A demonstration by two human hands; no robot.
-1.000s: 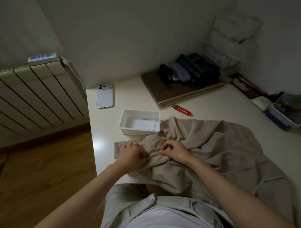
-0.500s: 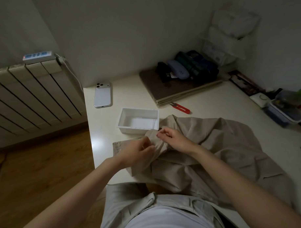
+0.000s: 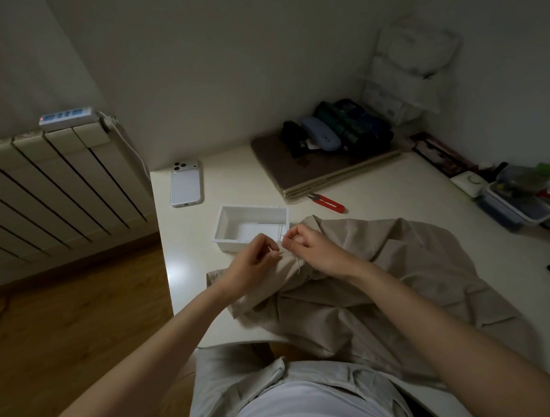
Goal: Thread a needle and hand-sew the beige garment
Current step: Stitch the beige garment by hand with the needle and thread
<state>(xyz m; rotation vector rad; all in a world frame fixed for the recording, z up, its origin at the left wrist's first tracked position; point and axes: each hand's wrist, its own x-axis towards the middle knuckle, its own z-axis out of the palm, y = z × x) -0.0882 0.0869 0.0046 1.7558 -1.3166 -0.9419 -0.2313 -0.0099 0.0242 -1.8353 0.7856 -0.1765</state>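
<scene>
The beige garment (image 3: 389, 281) lies crumpled across the white table (image 3: 377, 193), one end lifted off the surface. My left hand (image 3: 253, 263) pinches a raised fold of that end. My right hand (image 3: 312, 250) is just to its right, fingers curled, pinching a thin needle (image 3: 286, 236) whose tip points left toward the fold. A short pale thread (image 3: 297, 265) hangs below my right hand. The two hands nearly touch above the fabric.
A white plastic tray (image 3: 251, 238) sits right behind the hands. Red thread snips (image 3: 328, 202) lie beyond it, a phone (image 3: 186, 183) at the far left. A board with dark pouches (image 3: 331, 166) and storage boxes (image 3: 514, 204) fill the back and right. A radiator (image 3: 59, 182) stands left.
Both hands rose from pressing the garment flat on the table, lifting its end toward the tray. My right hand now shows a needle and thread.
</scene>
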